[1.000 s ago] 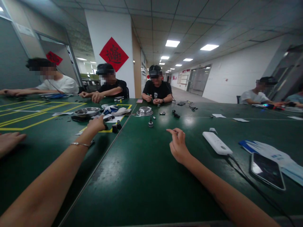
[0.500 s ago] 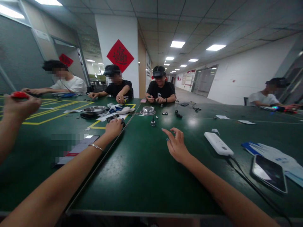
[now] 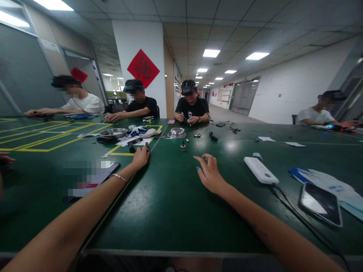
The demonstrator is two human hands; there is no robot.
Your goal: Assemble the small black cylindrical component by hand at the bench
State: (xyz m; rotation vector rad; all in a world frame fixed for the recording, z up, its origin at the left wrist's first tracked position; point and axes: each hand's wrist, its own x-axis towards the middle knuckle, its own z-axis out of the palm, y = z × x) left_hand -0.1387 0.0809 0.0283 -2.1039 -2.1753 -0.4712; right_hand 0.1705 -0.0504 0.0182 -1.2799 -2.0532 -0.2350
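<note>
- Head view: left hand [image 3: 140,158] stretches out to a small dark part [image 3: 147,146] on the desk [image 3: 167,215]; its fingers curl there, but I cannot tell whether they grip.
- Right hand [image 3: 211,173] holds nothing, fingers loosely bent, near an upright metal piece [image 3: 183,147], probably steadied by its broad base.
- Silver dish [image 3: 176,132] lies beyond, seemingly upturned.
- Green, glossy surface bears yellow tape [image 3: 36,150]; a seated person [image 3: 191,109] faces across, beneath ceiling lights [image 3: 211,53].

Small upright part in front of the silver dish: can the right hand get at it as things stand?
Likely yes. The right hand looks empty, with its fingers pointing roughly toward the small upright part, and only green tabletop shows between them.
</note>
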